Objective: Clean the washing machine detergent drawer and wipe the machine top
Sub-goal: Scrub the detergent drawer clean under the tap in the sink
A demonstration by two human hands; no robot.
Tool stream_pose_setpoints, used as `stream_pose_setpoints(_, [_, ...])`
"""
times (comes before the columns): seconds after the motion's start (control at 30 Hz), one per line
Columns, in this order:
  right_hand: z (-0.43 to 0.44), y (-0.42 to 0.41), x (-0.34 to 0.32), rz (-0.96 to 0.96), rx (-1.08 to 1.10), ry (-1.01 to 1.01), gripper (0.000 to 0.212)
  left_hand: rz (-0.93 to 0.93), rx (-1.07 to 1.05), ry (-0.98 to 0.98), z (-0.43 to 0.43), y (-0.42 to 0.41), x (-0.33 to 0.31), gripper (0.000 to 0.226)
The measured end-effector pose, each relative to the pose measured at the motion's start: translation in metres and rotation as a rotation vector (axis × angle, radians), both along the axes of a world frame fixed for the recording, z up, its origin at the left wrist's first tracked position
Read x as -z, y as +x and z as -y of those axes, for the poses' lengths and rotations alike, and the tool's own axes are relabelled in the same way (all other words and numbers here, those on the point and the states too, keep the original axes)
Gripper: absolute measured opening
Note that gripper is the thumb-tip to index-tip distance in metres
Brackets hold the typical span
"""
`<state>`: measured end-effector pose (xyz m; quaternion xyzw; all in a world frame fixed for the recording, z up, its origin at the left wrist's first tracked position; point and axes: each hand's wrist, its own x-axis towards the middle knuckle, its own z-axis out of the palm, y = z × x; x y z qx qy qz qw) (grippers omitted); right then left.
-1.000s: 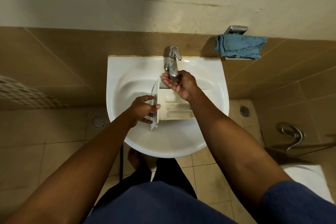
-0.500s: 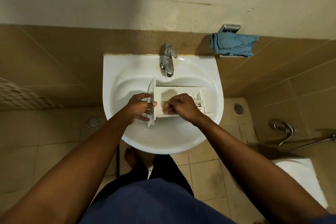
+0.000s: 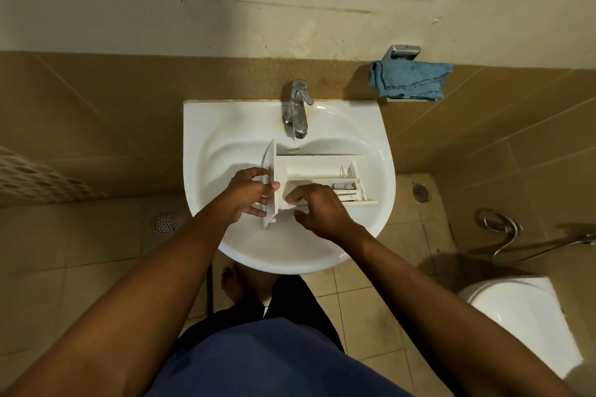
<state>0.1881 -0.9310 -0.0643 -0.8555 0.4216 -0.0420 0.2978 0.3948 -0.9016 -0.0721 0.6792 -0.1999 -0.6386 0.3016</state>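
We see the detergent drawer (image 3: 322,171) lying in the bowl of the sink (image 3: 206,126), front panel to the left and tilted, open compartments facing up. It sits just below the tap (image 3: 298,113), likely so water lands in it; a thin trickle seems to leave the spout. The drawer is white moulded plastic, boxy, with thin partition walls and a small insert at the right end.

Left hand (image 3: 250,195) grips the front panel, thumb over the top and fingers curled round, probably to steady it. Right hand (image 3: 317,208) has its fingers bent over the near wall into a compartment, thumb outside. We can't tell whether it pinches the wall or only rubs.

The sink is glossy white ceramic, rounded. A crumpled blue cloth (image 3: 409,80) sits on a chrome holder (image 3: 401,51) against brown wall tile, within reach, likely for wiping later.
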Motion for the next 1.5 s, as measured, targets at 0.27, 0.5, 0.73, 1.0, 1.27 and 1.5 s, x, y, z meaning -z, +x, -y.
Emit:
stream_pose_setpoints(0.27, [-0.001,0.026,0.002,-0.219,0.1,-0.073,0.021,-0.004,-0.003,0.001,0.001,-0.001,-0.001,0.056])
stream_pose_setpoints(0.5, [0.008,0.035,-0.005,-0.409,-0.188,-0.233,0.037,-0.015,-0.018,0.01,0.002,-0.002,-0.003,0.054])
stream_pose_setpoints(0.73, [0.015,0.024,-0.001,-0.032,0.457,0.565,0.051,-0.015,-0.008,0.015,0.002,0.0,0.001,0.055])
stream_pose_setpoints(1.0, [0.013,0.022,-0.012,0.043,0.544,0.71,0.073,0.005,-0.004,0.019,0.003,-0.001,-0.001,0.055])
stream_pose_setpoints(1.27, [0.034,0.045,-0.029,-0.528,-0.071,0.174,0.043,0.012,-0.022,0.014,0.002,-0.004,-0.003,0.056])
stream_pose_setpoints(1.5, [0.019,0.019,0.001,-0.218,-0.214,-0.33,0.029,0.001,-0.035,0.013,0.0,-0.003,-0.003,0.054])
